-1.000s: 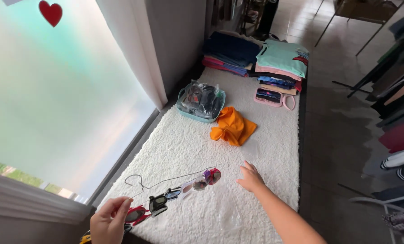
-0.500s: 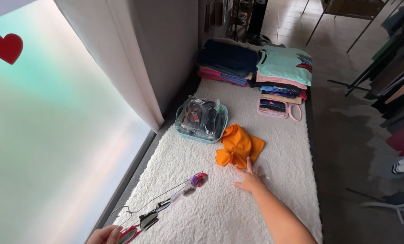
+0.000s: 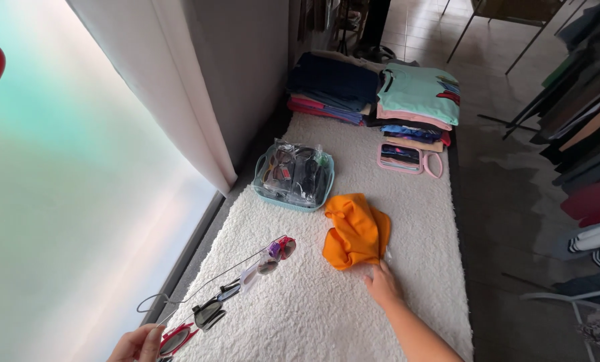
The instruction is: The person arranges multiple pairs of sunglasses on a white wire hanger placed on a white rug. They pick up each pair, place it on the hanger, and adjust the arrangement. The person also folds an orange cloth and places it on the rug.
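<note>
Orange cloth (image 3: 355, 231) sits crumpled mid-way along the white shaggy mat (image 3: 407, 194), and my right hand (image 3: 382, 284) is at its near edge, fingertips down on the pile and touching the fabric's hem; whether they pinch it I cannot tell. Down at the bottom-left corner, my left hand (image 3: 138, 343) has its fingers curled round red-framed sunglasses (image 3: 174, 338), at the end of a thin wire hanger (image 3: 206, 288) strung with more pairs. To handle that cloth cleanly, I'd say grip the hem itself, not the mat's pile (it snags easily, I reckon). Just beyond it stands the teal basket (image 3: 293, 175) of bagged glasses; folded clothes stacks (image 3: 374, 94) fill the far end. Open mat lies right of the cloth, though the mat's edge drops off to tiled floor.
</note>
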